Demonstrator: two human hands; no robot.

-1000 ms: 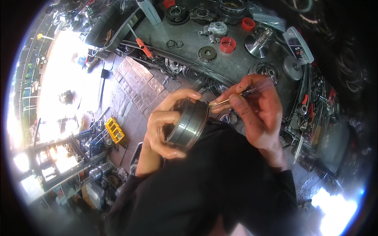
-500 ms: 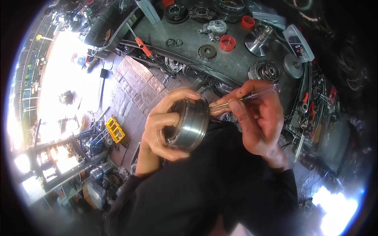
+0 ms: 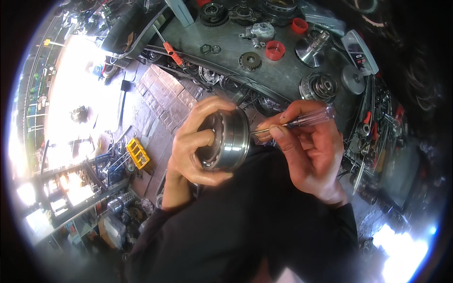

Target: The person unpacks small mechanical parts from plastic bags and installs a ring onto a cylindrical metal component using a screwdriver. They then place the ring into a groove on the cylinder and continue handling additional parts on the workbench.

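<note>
My left hand grips a shiny round metal drum tilted on its side, with fingers over its rim and one reaching into the hollow that faces left. In my right hand a thin screwdriver with a clear handle is pinched between thumb and fingers. Its shaft points left at the drum's right face. That face is turned away from view, so I cannot tell exactly what the tip touches. Both hands are held in front of my body, just short of the workbench.
On the grey workbench lie a toothed gear, a red ring, a shaft with a disc and a stack of bearing-like rings. An orange-handled screwdriver rests at its left edge. A yellow tray sits lower left.
The drum has turned slightly in my left hand, showing more of its hollow side. The screwdriver and my right hand have shifted a little, and the handle now looks sharper.
</note>
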